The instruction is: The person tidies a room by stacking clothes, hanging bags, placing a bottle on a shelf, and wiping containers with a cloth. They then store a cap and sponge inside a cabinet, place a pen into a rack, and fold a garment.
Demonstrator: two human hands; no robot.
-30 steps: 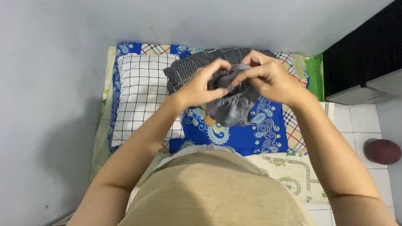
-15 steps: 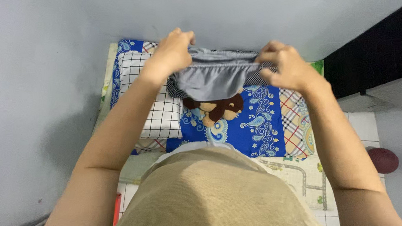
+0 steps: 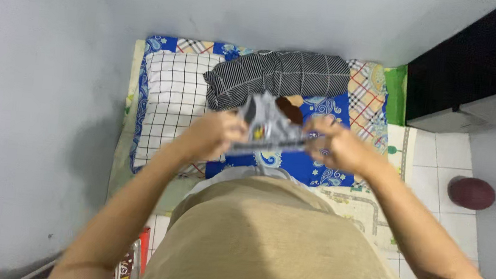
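Left hand (image 3: 215, 135) and right hand (image 3: 336, 147) grip grey cloth (image 3: 267, 126).

Seen from above, over a tan shirt (image 3: 275, 243). Both hands raised in front of the chest: left hand (image 3: 212, 137) and right hand (image 3: 338, 148) each pinching one end of a small grey garment (image 3: 268, 129), blurred, stretched between them. Below, a blue paisley patchwork mat (image 3: 328, 113) on the floor against the wall, carrying a white checked pillow (image 3: 171, 100) and, just beside it, a dark checked pillow (image 3: 283, 74). Brown plush toy (image 3: 291, 108) partly hidden behind the garment. Dark red ball (image 3: 471, 192) on white tiles, well apart.
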